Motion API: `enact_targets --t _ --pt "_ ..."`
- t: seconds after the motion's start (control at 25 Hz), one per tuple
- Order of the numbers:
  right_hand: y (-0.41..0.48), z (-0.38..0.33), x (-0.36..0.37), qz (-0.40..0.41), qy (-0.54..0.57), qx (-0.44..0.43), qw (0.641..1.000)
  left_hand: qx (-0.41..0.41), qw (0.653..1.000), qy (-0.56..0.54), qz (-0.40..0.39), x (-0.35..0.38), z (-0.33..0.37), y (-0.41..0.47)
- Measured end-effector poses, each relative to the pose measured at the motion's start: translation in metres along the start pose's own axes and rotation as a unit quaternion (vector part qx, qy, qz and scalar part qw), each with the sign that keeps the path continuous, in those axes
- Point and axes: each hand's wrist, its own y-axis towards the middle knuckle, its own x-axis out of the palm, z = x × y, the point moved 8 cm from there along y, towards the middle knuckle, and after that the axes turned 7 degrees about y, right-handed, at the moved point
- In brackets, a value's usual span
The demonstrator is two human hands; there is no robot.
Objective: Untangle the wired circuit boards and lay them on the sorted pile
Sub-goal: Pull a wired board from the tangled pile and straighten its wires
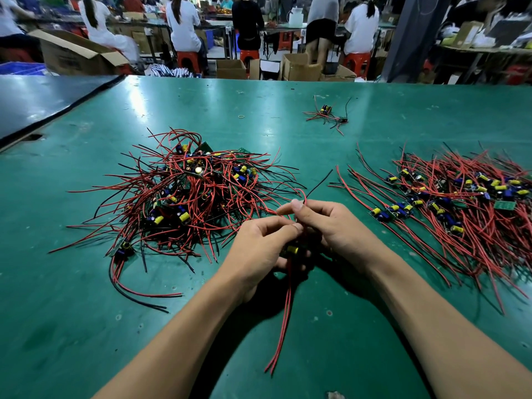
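Midway along the near half of the green tabletop [288, 93], both hands work on a single circuit board [292, 249], recognisable by its yellow capacitor. The left hand [259, 246] curls around the board from the side, its thumb and forefinger pinching the leads just above it. The right hand [331, 226] pinches a loop of red wire [302, 197] between thumb and forefinger, touching the left hand's fingertips. Two more red leads [283, 326] hang from the board toward the near edge.

The tangled heap [184, 197] sits left of centre, and at least one red strand seems to arc from it into the pinch, so the board is probably not fully free. The sorted pile [460, 203] lies by the right edge, its boards in rough rows with wires fanned out. A small cluster of boards [326, 113] and a rubber band [241, 116] lie apart toward the far edge.

The step in hand looks like freeing this one board's leads. The next move likely calls for drawing the looped wire clear of the heap's strands without dragging neighbours along, straightening the leads, then carrying the board right and laying it in line with the others.
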Motion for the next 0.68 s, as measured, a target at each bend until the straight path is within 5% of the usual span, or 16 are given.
enact_targets --t 0.28,0.4,0.52,0.68 --pt "0.000 0.005 -0.003 -0.025 -0.039 0.016 0.999 -0.031 0.999 0.020 -0.007 -0.001 -0.007 0.000" --pt "0.002 -0.003 -0.011 0.024 -0.116 -0.014 0.993 -0.035 0.999 0.021 -0.010 -0.001 -0.007 0.001" --pt "0.001 -0.028 -0.024 0.099 -0.303 -0.083 0.944 -0.035 0.999 0.022 -0.014 0.001 -0.005 0.000" --pt "0.002 -0.034 -0.037 0.172 -0.311 -0.111 0.928 -0.034 0.999 0.033 -0.007 0.003 -0.005 -0.001"
